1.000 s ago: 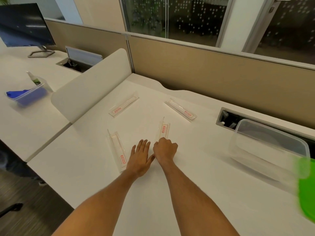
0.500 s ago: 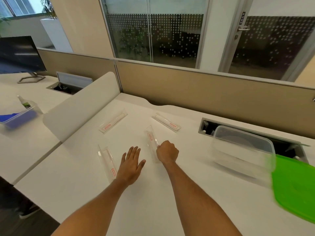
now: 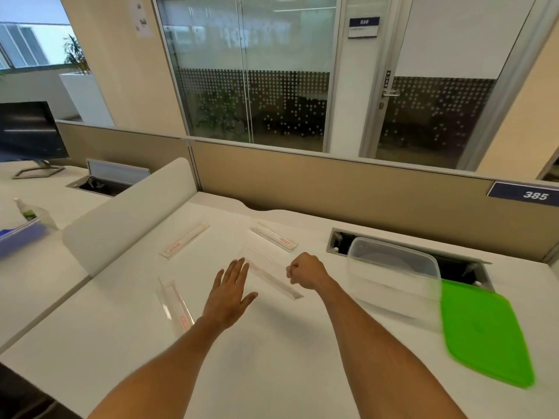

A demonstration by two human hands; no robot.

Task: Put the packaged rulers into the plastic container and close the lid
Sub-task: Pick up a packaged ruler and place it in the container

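Observation:
Four clear packaged rulers with red labels are on the white desk. One ruler (image 3: 185, 241) lies far left, another (image 3: 276, 237) far centre, a third (image 3: 175, 306) near left. The fourth ruler (image 3: 266, 272) is blurred and slanted, with my right hand (image 3: 307, 270) closed in a fist against its right edge, apparently gripping it. Left of that ruler, my left hand (image 3: 230, 294) is flat with fingers spread and holds nothing. The clear plastic container (image 3: 393, 293) stands open to the right of my right hand. Its green lid (image 3: 484, 334) lies on the desk at the container's right.
An open cable hatch (image 3: 462, 267) is sunk in the desk behind the container. A beige partition (image 3: 363, 189) closes the far edge, and a white divider panel (image 3: 121, 219) stands on the left. The neighbouring desk holds a monitor (image 3: 28, 131), a bottle (image 3: 28, 211) and a blue tray (image 3: 16, 238).
The view has tilted up. My right fist moved right with the middle ruler, which swung to a slant and blurred. My hands, side by side before, have drawn apart.

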